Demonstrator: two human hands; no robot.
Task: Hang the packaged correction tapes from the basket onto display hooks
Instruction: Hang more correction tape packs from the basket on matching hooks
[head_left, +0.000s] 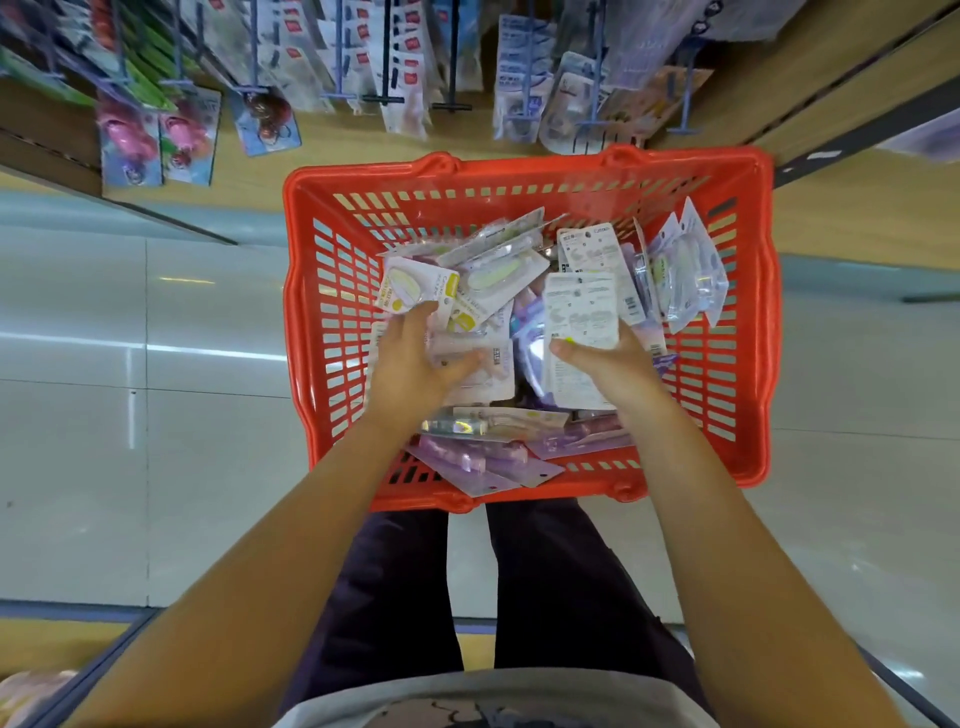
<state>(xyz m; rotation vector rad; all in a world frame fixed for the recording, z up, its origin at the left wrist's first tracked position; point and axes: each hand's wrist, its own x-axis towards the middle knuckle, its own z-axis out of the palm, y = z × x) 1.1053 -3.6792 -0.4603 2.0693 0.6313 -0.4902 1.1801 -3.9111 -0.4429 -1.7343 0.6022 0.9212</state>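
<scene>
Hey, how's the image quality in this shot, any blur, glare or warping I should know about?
Head view: the red basket, both hands and the packs inside it are fairly sharp; the hanging packages on the display hooks at the top are smeared with blur; bright streaks of glare cross the glossy floor; wide-angle distortion bends the shelf edges and the basket's sides.

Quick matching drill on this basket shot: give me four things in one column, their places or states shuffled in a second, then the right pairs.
Column one:
1. left hand
2. right hand
3. orange basket
4. pink toy packs

Column two:
A. hanging from hooks at upper left
B. grips a white card pack showing its printed back
C. on the floor below the hooks, full of packs
D. fingers rest on a pack with a yellow tape

Pairs: 1-D, 2-B, 3-C, 4-A
</scene>
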